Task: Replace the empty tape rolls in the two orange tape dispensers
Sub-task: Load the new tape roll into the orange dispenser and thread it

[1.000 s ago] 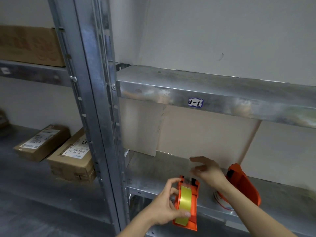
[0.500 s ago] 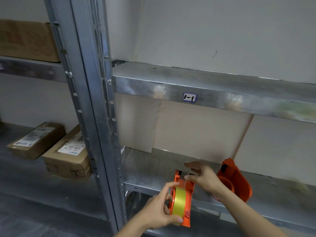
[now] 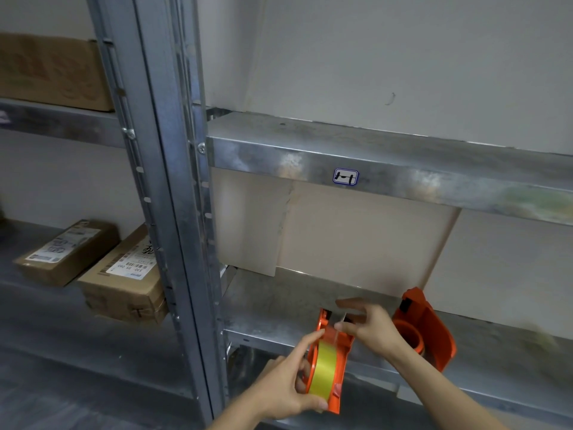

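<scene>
The left hand was closed around the body of 1 orange dispenser, held just in front of the lower shelf edge, with a yellow tape roll seated in it. The right hand pinched the tape's free end near the cutter, its other fingers spread. The second dispenser lay on the shelf, its hub bare. The plastic shell looked light and stiff, best gripped by its flat sides; the tape end was likely thin and sticky, and the blade end best avoided.
</scene>
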Action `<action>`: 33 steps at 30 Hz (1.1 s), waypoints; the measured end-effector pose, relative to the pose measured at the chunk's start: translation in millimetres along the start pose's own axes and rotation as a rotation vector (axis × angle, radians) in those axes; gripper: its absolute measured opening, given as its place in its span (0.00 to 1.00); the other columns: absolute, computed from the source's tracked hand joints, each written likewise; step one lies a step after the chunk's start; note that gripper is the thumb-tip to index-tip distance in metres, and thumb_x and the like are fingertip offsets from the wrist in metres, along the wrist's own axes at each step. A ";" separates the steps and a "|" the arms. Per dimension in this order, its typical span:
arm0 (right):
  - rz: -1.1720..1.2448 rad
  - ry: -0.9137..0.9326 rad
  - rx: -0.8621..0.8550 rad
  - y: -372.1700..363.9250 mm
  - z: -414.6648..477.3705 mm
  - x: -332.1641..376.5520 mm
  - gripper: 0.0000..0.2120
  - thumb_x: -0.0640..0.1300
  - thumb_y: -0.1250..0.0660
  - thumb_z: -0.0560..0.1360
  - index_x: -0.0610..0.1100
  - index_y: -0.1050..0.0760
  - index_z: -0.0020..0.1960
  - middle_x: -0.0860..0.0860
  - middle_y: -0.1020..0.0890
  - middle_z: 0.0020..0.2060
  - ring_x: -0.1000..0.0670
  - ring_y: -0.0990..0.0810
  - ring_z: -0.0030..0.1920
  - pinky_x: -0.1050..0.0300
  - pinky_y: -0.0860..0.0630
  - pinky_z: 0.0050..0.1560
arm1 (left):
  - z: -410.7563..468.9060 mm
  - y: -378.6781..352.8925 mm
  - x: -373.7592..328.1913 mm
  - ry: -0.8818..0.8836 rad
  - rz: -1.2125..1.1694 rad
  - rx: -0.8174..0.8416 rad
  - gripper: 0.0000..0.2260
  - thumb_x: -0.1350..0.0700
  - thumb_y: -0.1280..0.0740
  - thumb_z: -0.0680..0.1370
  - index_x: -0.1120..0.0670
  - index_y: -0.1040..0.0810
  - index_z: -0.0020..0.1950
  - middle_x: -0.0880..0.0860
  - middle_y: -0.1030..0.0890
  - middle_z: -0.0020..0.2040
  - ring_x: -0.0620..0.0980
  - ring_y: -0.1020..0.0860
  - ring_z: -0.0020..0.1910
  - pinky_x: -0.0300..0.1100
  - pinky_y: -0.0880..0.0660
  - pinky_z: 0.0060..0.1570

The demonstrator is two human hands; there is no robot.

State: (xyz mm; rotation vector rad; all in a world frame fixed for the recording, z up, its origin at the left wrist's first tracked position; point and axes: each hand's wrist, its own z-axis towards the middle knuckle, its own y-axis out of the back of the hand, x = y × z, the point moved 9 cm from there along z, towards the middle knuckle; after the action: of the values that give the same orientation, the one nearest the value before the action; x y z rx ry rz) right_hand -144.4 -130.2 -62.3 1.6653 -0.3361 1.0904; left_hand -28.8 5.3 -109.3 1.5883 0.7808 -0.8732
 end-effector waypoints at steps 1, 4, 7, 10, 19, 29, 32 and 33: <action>-0.002 0.003 -0.009 -0.1 -1.0 0.1 0.22 0.42 0.23 0.65 0.48 0.22 0.58 0.54 0.21 0.59 0.53 0.24 0.61 0.54 0.26 0.63 | -0.3 -1.2 0.7 0.012 0.020 0.004 0.47 0.42 0.23 0.66 0.21 0.53 0.70 0.52 0.17 0.48 0.50 0.19 0.45 0.45 0.23 0.55; -0.022 0.020 -0.032 -1.6 -2.9 2.8 0.23 0.41 0.23 0.66 0.48 0.22 0.59 0.53 0.20 0.60 0.55 0.23 0.59 0.57 0.25 0.61 | 0.3 -5.4 1.5 0.046 0.074 0.043 0.46 0.42 0.23 0.67 0.19 0.55 0.68 0.53 0.19 0.50 0.51 0.22 0.48 0.43 0.26 0.50; -0.051 0.037 -0.070 -1.8 -5.0 5.1 0.22 0.39 0.24 0.66 0.46 0.22 0.60 0.52 0.20 0.60 0.56 0.23 0.58 0.63 0.27 0.57 | 1.5 -7.5 1.0 0.061 0.082 0.083 0.47 0.43 0.23 0.68 0.18 0.57 0.67 0.51 0.20 0.52 0.48 0.25 0.52 0.40 0.32 0.48; -0.073 0.027 -0.097 -3.9 -7.5 2.2 0.23 0.39 0.24 0.67 0.46 0.23 0.61 0.51 0.21 0.61 0.52 0.23 0.61 0.62 0.28 0.59 | 1.9 -6.9 2.8 0.088 0.080 0.100 0.49 0.45 0.23 0.68 0.18 0.58 0.67 0.49 0.21 0.58 0.48 0.26 0.56 0.43 0.33 0.55; -0.068 -0.059 -0.035 -7.7 -2.2 -6.5 0.23 0.43 0.23 0.66 0.48 0.23 0.60 0.52 0.21 0.61 0.51 0.26 0.64 0.55 0.29 0.64 | 2.7 -7.2 2.9 0.115 0.169 0.152 0.49 0.44 0.23 0.69 0.16 0.61 0.64 0.53 0.25 0.67 0.52 0.29 0.61 0.48 0.34 0.61; -0.075 0.021 -0.010 -8.3 -3.5 2.1 0.24 0.42 0.25 0.67 0.48 0.24 0.62 0.54 0.23 0.63 0.54 0.27 0.65 0.63 0.31 0.61 | 5.9 -9.0 -3.5 0.085 0.228 0.173 0.51 0.45 0.23 0.70 0.18 0.65 0.65 0.56 0.21 0.60 0.51 0.26 0.54 0.44 0.34 0.57; -0.065 0.022 -0.009 -8.8 -5.3 1.1 0.24 0.42 0.24 0.67 0.48 0.24 0.62 0.54 0.23 0.63 0.55 0.27 0.64 0.64 0.31 0.60 | 6.1 -9.9 -5.2 0.092 0.255 0.200 0.54 0.46 0.23 0.70 0.23 0.67 0.69 0.59 0.21 0.52 0.51 0.28 0.45 0.46 0.34 0.53; -0.068 0.024 -0.009 -9.1 -5.7 0.9 0.24 0.42 0.24 0.67 0.48 0.24 0.62 0.54 0.23 0.63 0.56 0.27 0.63 0.64 0.31 0.60 | 6.4 -10.9 -4.7 0.096 0.273 0.210 0.55 0.46 0.23 0.70 0.24 0.67 0.71 0.60 0.22 0.53 0.51 0.29 0.44 0.48 0.33 0.55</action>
State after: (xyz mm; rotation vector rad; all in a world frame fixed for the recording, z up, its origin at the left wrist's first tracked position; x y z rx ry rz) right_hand -140.5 -121.4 -67.1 1.6426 -0.2662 1.0561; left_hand -41.3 0.8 -111.4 1.8826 0.5342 -0.7010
